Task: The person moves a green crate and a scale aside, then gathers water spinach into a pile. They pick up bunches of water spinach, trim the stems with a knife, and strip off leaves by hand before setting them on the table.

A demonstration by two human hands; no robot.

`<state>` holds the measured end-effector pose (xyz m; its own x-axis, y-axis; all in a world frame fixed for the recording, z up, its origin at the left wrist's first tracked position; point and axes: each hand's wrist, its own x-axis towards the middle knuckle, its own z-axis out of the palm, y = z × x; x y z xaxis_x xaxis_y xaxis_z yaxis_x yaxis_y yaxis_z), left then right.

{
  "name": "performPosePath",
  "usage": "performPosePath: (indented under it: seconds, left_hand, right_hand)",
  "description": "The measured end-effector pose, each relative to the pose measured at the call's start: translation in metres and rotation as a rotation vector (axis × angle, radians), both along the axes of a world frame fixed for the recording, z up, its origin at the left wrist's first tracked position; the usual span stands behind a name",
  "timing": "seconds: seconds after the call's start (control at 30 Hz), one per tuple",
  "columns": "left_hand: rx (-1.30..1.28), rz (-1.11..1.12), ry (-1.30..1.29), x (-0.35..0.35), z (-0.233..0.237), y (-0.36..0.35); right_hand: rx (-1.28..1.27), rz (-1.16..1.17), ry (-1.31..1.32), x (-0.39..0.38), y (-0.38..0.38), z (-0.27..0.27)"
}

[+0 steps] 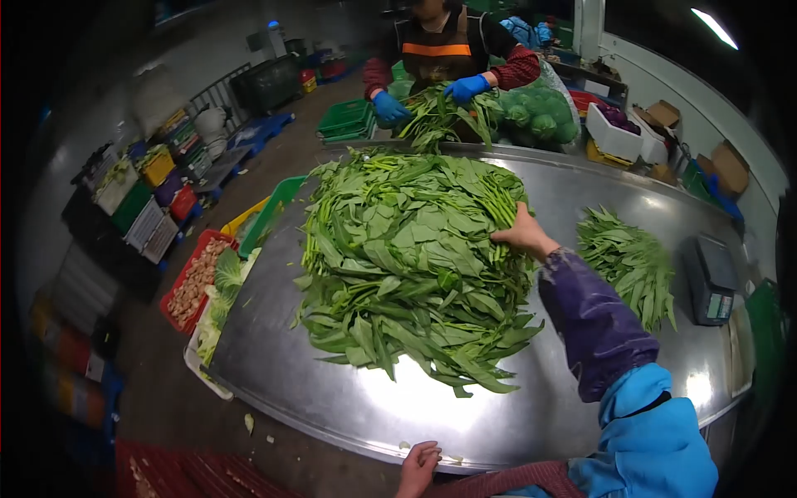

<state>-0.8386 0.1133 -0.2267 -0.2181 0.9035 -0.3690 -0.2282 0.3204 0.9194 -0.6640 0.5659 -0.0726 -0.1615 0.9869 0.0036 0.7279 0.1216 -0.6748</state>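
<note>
A large heap of water spinach (415,257), with long green stems and narrow leaves, lies on the steel table (282,365). At the heap's right side, my right hand (525,232) grips stems; some of its fingertips are hidden among the greens. My left hand (421,466) is by the table's near edge, fingers curled, with nothing visible in them. A smaller bunch of greens (627,264) lies apart to the right, next to a dark digital scale (711,278).
Across the table a person with blue gloves (469,88) handles another bunch of greens (444,116). To the left are a red crate of brownish pieces (199,278) and a green crate (274,214). Net bags of round green vegetables (540,112) stand behind the table.
</note>
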Motion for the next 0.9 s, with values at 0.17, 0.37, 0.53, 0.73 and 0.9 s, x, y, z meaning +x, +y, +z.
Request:
performPosePath:
  seconds: [0.17, 0.37, 0.53, 0.73, 0.9]
  left_hand:
    - [-0.152, -0.045, -0.173, -0.017, -0.002, 0.018]
    - [-0.136, -0.046, -0.186, -0.014, -0.009, 0.035]
    - [-0.172, -0.011, -0.197, -0.007, -0.007, 0.032]
    - [-0.158, 0.021, -0.105, 0.006, 0.011, 0.028]
    - [-0.118, 0.049, -0.033, 0.011, 0.014, 0.012]
  right_hand:
    - [-0.086, -0.038, -0.041, -0.005, -0.007, 0.015]
    - [-0.252, -0.045, 0.110, 0.019, 0.011, 0.026]
    - [-0.254, 0.005, 0.220, 0.054, 0.029, -0.001]
    - [0.060, -0.046, 0.315, 0.034, 0.010, -0.039]
    - [0.021, -0.026, -0.337, 0.098, -0.005, 0.040]
